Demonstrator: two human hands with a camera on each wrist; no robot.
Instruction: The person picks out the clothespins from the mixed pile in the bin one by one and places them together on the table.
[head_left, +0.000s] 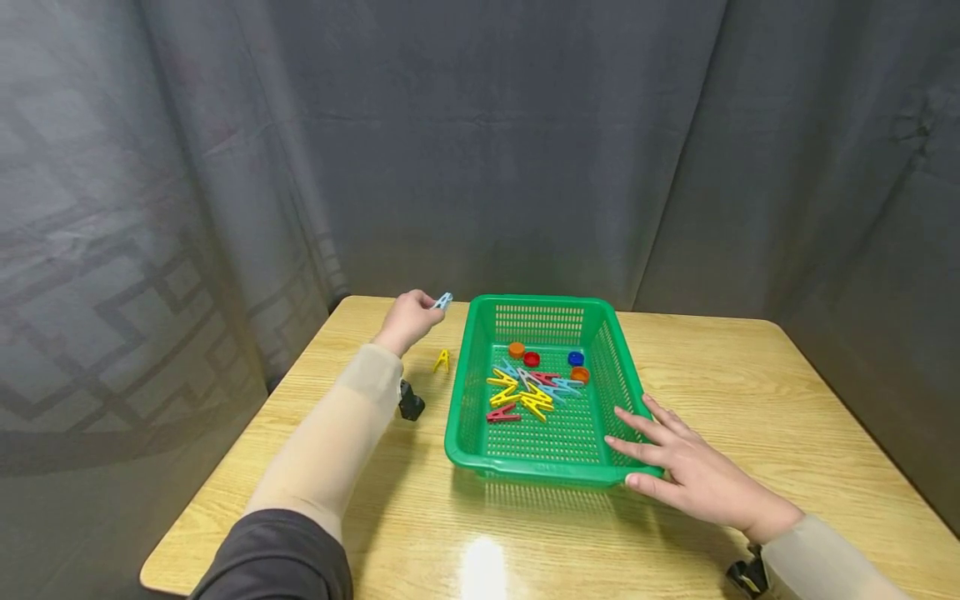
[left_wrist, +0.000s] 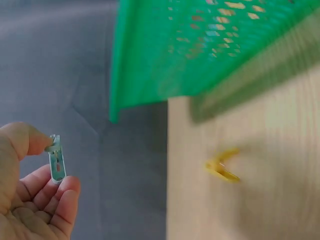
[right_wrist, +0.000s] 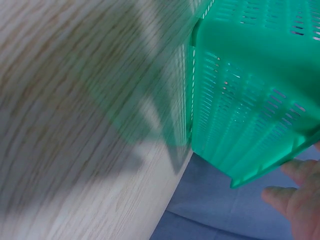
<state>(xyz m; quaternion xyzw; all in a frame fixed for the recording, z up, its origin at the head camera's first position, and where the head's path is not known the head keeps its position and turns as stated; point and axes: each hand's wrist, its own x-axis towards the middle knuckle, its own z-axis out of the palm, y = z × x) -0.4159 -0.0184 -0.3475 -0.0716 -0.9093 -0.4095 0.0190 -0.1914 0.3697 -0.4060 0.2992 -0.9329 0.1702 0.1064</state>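
Between thumb and fingers, my left hand [head_left: 408, 320] pinches a light blue clothespin [head_left: 444, 301], raised near the table's far edge, left of the green basket [head_left: 460, 400]. The same clothespin [left_wrist: 57, 162] shows up close in the left wrist view. A yellow clothespin [head_left: 442, 360] stands on the table between that arm and the basket. My right hand [head_left: 697, 467] rests with spread fingers on the basket's near right corner. Inside the basket lie several yellow clothespins [head_left: 504, 396], red clothespins [head_left: 503, 413], and blue ones [head_left: 567, 387].
Bottle caps also sit in the basket: an orange cap [head_left: 517, 350], a red cap [head_left: 532, 359], a blue cap [head_left: 575, 358] and another orange cap [head_left: 580, 375]. The wooden table [head_left: 720, 367] ends at grey curtains [head_left: 480, 150] behind it and on both sides.
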